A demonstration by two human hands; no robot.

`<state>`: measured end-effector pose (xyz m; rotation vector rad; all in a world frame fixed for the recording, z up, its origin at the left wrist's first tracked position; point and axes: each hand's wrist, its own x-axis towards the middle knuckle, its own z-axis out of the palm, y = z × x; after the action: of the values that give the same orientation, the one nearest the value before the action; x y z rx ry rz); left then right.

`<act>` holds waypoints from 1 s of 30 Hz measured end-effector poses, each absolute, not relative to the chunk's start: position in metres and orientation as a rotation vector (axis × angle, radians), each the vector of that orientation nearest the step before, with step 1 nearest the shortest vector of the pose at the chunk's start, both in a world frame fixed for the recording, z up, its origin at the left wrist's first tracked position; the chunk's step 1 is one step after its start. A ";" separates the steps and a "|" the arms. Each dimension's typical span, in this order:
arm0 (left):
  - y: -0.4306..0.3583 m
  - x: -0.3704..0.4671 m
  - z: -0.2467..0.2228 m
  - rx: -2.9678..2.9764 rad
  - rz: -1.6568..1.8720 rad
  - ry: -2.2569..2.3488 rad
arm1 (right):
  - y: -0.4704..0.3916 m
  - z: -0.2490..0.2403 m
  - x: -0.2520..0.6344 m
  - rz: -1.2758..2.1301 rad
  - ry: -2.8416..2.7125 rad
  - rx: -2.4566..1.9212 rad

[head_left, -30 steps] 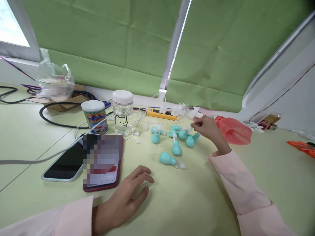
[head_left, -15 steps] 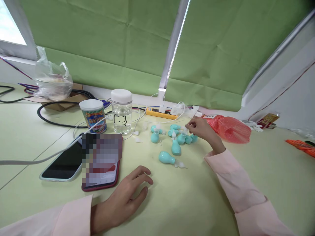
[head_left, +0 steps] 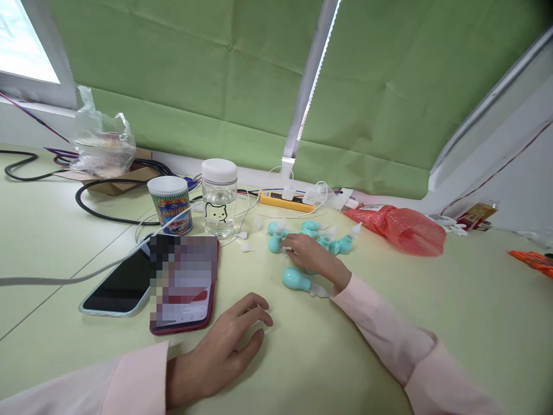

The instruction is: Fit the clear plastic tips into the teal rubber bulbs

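My left hand (head_left: 227, 343) rests on the table with curved fingers apart, holding nothing, to the right of a red-edged phone (head_left: 207, 308). My right hand (head_left: 309, 253) is over a group of turquoise bulb nasal aspirators with clear tips. Its fingertips are beside an upright aspirator (head_left: 275, 242), apart from each other; whether they touch it I cannot tell. Another aspirator (head_left: 296, 279) lies on its side below the hand, its clear tip towards my right sleeve. A tilted aspirator (head_left: 346, 242) stands to the right, beyond the wrist. My hand hides part of the group.
A second phone (head_left: 114, 291), a noodle cup (head_left: 170, 204) and a lidded water bottle (head_left: 219, 202) stand at left. Behind are a yellow power strip (head_left: 287, 200) and cables. Red bubble wrap (head_left: 401, 227) lies at right. Small white pieces (head_left: 246, 246) lie near the bottle.
My right hand has left the aspirator at the group's right, which now leans with its tip in view, and moved left towards the upright one. My left hand has stayed in place.
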<state>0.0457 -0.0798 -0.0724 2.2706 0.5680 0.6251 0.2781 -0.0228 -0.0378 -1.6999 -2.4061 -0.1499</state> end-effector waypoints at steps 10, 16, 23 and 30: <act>-0.082 0.046 -0.071 2.273 0.638 0.558 | -0.014 -0.052 0.288 -0.053 -2.519 -1.669; -0.080 0.046 -0.072 2.277 0.641 0.552 | -0.010 -0.056 0.293 -0.071 -2.466 -1.793; -0.081 0.047 -0.070 2.273 0.650 0.547 | -0.032 -0.034 0.264 -0.049 -2.507 -1.688; -0.081 0.048 -0.071 2.274 0.651 0.564 | -0.025 -0.031 0.216 0.014 -2.720 -1.358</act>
<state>0.0478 -0.0808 -0.0708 2.2743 0.5639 0.6514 0.2160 -0.0250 -0.0309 -1.3585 -2.7201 0.0142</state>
